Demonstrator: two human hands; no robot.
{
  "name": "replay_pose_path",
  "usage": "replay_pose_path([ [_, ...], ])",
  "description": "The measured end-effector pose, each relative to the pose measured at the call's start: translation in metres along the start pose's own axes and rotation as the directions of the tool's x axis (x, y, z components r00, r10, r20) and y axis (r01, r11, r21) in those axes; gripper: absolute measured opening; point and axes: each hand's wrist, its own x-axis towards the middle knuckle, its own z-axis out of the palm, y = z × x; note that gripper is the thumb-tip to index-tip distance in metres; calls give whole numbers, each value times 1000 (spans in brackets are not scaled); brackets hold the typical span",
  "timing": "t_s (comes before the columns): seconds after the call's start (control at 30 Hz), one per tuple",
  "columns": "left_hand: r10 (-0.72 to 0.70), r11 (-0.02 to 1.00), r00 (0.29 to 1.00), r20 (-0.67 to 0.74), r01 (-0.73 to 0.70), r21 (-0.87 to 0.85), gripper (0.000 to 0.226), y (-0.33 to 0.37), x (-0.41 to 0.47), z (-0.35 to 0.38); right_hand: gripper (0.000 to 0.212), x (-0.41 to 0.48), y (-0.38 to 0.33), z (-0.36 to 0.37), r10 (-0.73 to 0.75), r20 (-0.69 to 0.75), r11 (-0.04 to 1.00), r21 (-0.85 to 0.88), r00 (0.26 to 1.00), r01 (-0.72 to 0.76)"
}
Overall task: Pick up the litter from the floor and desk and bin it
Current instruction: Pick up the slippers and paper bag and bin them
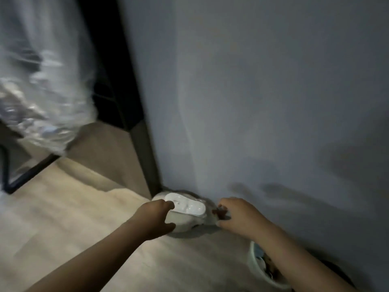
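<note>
A small white container with a glossy lid [186, 204] stands on the wooden floor against the grey wall. My left hand [155, 218] grips its left side, with the fingers on the lid's edge and the thumb low on the body. Beside the container's right side lies a crumpled brownish wrapper [217, 212], blurred. My right hand [240, 216] pinches it between fingertips and thumb. A round white tub [255, 263] with scraps inside sits at the lower right, partly hidden by my right forearm.
The grey wall [263, 102] fills the right side, close behind the container. A dark upright post [134, 114] meets the floor left of it. Clear plastic sheeting [40, 85] hangs at the upper left above a black metal frame [31, 171]. Pale wood floor [69, 218] lies to the left.
</note>
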Motion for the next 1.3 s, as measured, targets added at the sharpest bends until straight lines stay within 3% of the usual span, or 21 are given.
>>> replay_pose_path([
  [0.23,-348,934,920,-178,325,-149,55,-158,-174,-33,50,43,-240,14,-384,63,917,-95,921,388],
  [0.5,-694,718,652,-305,601,-351,51,-278,-330,-54,51,79,-470,55,-714,199,652,-159,671,741],
  [0.67,-818,576,486,-308,696,-429,50,-342,-389,-61,52,107,-585,83,-811,251,520,-104,528,848],
  [1.0,-913,397,274,-302,764,-508,47,-498,-419,-112,51,209,-780,102,-904,271,320,-87,332,943],
  [1.3,-942,319,200,-271,786,-530,47,-629,-450,-134,51,275,-916,141,-896,351,267,-59,271,962],
])
